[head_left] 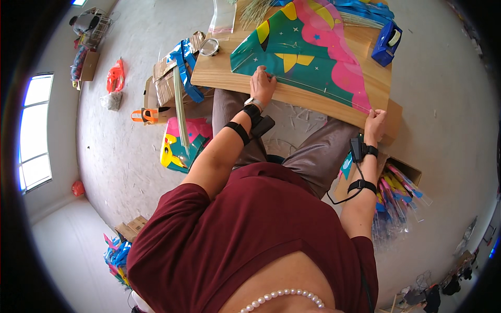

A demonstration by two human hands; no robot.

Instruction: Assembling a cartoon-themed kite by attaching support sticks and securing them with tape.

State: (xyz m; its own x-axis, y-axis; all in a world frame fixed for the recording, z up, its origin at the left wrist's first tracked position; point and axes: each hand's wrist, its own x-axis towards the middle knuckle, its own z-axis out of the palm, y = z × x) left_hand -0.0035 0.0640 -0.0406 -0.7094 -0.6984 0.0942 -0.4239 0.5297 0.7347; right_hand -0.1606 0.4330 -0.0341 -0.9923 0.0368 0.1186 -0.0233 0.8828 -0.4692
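Observation:
A kite sheet [319, 62], printed green, pink and yellow, lies across the near part of the wooden table [219, 75]. A thin pale rod [308, 86] runs along its near edge. My left hand [262, 87] is on that edge near the kite's left end, its fingers pinched together, with a small reddish bit showing beside the fingertips. At the right end my right hand [374, 125] grips the pointed pink corner, just past the table's near edge. What lies under the fingers of both hands is hidden.
A blue tape dispenser [386, 44] stands at the table's right edge, a round glass-like dish [209, 47] at the left. Pale sticks [255, 13] lie at the back. Boxes flank my legs, one holding packed colourful items [394, 190]. Another printed sheet [180, 143] is at lower left.

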